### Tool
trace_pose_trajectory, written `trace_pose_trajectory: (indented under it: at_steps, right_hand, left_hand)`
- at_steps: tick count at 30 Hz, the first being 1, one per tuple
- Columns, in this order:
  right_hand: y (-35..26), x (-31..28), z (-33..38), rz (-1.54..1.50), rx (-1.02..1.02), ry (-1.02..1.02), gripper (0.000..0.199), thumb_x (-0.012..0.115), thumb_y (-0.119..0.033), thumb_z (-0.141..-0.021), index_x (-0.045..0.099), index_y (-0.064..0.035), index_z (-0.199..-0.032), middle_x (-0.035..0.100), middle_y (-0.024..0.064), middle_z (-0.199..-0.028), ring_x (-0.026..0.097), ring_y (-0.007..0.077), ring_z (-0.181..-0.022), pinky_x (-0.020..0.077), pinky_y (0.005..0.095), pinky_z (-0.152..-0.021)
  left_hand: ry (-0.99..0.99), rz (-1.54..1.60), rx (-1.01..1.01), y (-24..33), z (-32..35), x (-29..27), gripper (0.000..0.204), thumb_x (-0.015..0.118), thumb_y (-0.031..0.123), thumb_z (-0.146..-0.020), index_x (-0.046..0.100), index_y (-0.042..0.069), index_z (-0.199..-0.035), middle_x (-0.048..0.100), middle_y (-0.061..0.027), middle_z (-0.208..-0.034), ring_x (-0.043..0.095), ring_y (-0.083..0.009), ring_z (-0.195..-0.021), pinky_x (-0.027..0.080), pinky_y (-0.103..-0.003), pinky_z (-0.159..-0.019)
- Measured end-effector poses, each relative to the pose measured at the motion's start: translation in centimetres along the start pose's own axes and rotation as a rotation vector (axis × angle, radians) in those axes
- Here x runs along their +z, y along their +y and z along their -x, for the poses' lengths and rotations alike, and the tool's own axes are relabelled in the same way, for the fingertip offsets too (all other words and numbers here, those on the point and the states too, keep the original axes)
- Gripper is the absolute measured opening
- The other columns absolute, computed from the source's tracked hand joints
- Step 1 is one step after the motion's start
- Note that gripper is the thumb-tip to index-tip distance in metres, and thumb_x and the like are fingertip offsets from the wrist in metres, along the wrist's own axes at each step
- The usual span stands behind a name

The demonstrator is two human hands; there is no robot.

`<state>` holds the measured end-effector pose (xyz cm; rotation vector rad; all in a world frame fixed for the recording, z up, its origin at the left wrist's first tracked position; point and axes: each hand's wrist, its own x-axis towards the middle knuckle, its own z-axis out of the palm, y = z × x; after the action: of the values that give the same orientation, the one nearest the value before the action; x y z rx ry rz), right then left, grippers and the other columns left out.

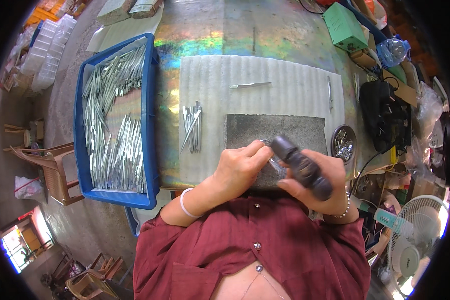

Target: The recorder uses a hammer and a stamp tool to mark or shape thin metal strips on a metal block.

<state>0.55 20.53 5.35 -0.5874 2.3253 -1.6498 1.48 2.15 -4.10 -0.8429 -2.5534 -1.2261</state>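
On the surface, a blue bin of slim metal pieces stands left of a white foam sheet. Your left grip pinches a shiny piece (partly hidden) over the grey block; your right grip wraps a blurred dark tool.

Blur and cover around the hands
The black tool in the right hand is smeared (its exact form cannot be told); the left hand hides much of the shiny piece. Hands cover part of the grey block. The dish's bits are too small to tell; the shirt runs off below.
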Motion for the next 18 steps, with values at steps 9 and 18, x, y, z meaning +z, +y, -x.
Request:
trace_pose_trajectory:
  at_steps: [9,18]
  right_hand:
    - [0.9,0.9,-0.9,0.255,-0.408,-0.084,0.033,0.068,0.005,-0.067,0.058,-0.0017,-0.098,0.058,0.0104,-0.08,0.061,0.022,-0.063,0.048,0.0291,-0.053]
    - [-1.7,-2.5,3.3,-0.078,0.028,-0.059,0.041,0.058,0.008,-0.08,0.045,0.0006,-0.118,0.058,0.0125,-0.092,0.062,0.0196,-0.07,0.0499,0.0285,-0.062]
  left_hand:
    - [-0.058,0.066,-0.018,0.0,0.2,0.5,0.018,0.06,0.005,-0.072,0.054,0.006,-0.089,0.053,-0.0079,-0.08,0.062,-0.0252,-0.062,0.049,-0.035,-0.049]
    - [0.013,0.014,0.034,-0.3,0.0,0.1,0.02,0.059,0.001,-0.069,0.053,0.008,-0.087,0.054,-0.0057,-0.08,0.06,-0.0243,-0.058,0.047,-0.034,-0.047]
